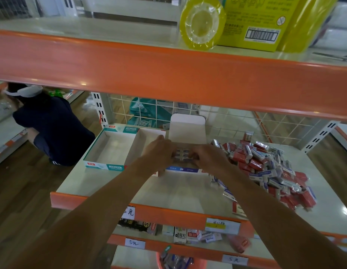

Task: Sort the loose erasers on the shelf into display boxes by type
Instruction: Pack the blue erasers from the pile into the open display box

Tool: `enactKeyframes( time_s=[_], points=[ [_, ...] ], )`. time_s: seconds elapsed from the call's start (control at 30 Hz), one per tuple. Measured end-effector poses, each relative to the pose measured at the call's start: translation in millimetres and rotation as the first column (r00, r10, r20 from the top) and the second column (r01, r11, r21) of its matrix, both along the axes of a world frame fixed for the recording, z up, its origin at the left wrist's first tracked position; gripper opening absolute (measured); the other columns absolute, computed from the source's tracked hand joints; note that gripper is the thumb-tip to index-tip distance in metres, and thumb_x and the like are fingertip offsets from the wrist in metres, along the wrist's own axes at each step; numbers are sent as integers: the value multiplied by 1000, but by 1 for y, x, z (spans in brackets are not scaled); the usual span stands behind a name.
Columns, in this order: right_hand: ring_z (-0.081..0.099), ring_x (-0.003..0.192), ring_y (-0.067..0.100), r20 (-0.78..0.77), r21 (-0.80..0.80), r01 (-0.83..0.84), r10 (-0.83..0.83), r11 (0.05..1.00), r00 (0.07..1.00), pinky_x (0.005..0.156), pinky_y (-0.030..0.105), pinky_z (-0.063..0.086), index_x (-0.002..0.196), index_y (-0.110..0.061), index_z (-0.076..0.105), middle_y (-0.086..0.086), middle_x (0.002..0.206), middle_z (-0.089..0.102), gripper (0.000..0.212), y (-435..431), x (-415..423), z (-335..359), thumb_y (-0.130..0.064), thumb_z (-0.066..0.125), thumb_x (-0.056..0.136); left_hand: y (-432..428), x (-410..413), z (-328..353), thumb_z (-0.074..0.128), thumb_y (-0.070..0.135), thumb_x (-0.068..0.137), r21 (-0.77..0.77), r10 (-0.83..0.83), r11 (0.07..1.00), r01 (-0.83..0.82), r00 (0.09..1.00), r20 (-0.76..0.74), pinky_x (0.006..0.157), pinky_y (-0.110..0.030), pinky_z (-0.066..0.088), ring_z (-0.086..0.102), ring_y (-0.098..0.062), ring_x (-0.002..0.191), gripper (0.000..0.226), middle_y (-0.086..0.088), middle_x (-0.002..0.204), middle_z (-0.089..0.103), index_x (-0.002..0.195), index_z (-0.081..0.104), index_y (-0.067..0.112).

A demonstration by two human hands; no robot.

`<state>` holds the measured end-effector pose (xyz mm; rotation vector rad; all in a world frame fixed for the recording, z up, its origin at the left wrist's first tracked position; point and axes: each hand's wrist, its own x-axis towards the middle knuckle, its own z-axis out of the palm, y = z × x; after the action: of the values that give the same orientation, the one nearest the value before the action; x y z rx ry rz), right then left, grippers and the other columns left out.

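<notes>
Erasers, a small blue-white batch, sit pinched between your left hand and right hand, both grips closed on them, squared up over the blue box so they drop in as rows. Loose pile waits right on the shelf; teal box empty.

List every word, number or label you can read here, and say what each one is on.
"5元": handwritten price tag on the lower shelf edge.
"5元": second tag, same edge.
"元", digit partly hidden: tag behind the left forearm.
"20": small carton on the lower shelf.
Yellow box with barcode, display boxes, loose erasers: print too blurred.
</notes>
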<state>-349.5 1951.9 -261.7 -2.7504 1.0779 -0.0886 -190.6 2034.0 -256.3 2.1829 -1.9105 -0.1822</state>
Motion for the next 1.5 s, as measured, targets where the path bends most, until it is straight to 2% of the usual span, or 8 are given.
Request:
enactKeyframes(
  time_s=[0.3,0.47,0.6,0.8,0.93,1.23,1.33,1.5],
  points=[
    [64,94,19,20,-20,5,-5,1000,1000,71,25,45,114,-22,65,1,107,68,24,5,-3,-2,-24,58,92,-2,-3,4,60,37,90,13,-3,1000,2,999,40,90,-32,49,60,-20,100,38,-6,115,64,120,61,13],
    [61,88,20,156,-63,-4,13,998,988,70,24,40,109,-16,68,2,101,64,21,9,-10,10,-22,59,91,-9,-16,19,49,38,95,-80,12,997,2,982,186,93,-38,42,50,-22,106,29,-3,110,62,110,64,17],
    [61,83,13,263,-95,29,-3,995,965,64,12,31,105,-18,69,-2,98,64,17,11,-35,22,-24,64,90,-12,-41,27,47,35,96,-147,-50,987,70,990,135,87,-36,43,50,-20,98,28,-3,102,62,105,66,17],
    [59,73,11,329,-53,139,-114,989,937,60,23,44,94,-18,67,-5,84,61,10,15,-97,33,-26,64,90,-14,-84,28,47,33,94,-246,-159,955,167,986,52,79,-32,43,53,-18,92,24,0,96,64,98,68,20],
    [54,71,10,272,-29,229,-213,973,938,56,19,34,97,-22,66,-9,82,53,12,15,-132,31,-31,59,93,-14,-114,25,48,28,93,-258,-261,933,252,965,-2,79,-34,45,52,-19,93,21,0,95,64,96,68,19],
    [57,103,27,229,-38,251,-236,967,944,84,39,50,119,-18,64,8,110,61,31,20,-173,24,-19,65,88,-24,-144,9,57,22,89,-176,-306,937,301,952,-4,89,-36,48,54,-16,105,15,2,106,64,99,68,21],
    [52,113,25,173,5,275,-272,961,947,93,38,46,126,-18,60,6,120,56,37,19,-178,23,-19,63,90,-31,-143,3,56,21,89,-123,-306,942,312,950,66,93,-37,46,50,-18,112,19,1,115,61,106,65,20],
    [51,109,21,116,22,283,-284,959,952,91,32,46,116,-13,64,3,121,52,27,16,-176,24,-23,61,91,-39,-142,-2,58,24,89,-82,-309,947,311,950,45,92,-36,47,54,-18,107,18,-3,112,64,103,67,15]
  ],
)
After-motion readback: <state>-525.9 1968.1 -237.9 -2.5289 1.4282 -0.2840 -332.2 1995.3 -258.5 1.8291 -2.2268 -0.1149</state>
